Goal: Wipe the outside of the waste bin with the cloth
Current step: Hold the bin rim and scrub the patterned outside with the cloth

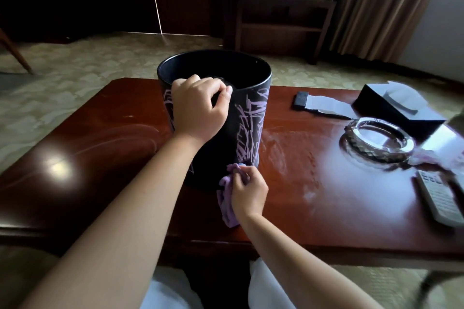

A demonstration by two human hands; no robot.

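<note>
Waste bin (248, 118) stands upright on the table (100, 158), toward the far edge, left of centre; mouth up, long axis vertical. Black wall with purple scribble marks.

Left hand (198, 108) grips the near rim, fingers curled over the lip, steadying the bin. Right hand (248, 193) has its fingers clenched around a bunched purple cloth (226, 206), pressed against the bin's near wall at its bottom edge; the cloth's loose end trails down toward the table's near edge.

Progress, judged: wiping is under way, low on the near side. Scribbles cover the right and left faces, so most of the outside looks left to do; far side hidden.

Right end of the table: glass ashtray (376, 143), tissue box (394, 105), remote control (439, 198). Smeared streaks on the tabletop beside the bin.
</note>
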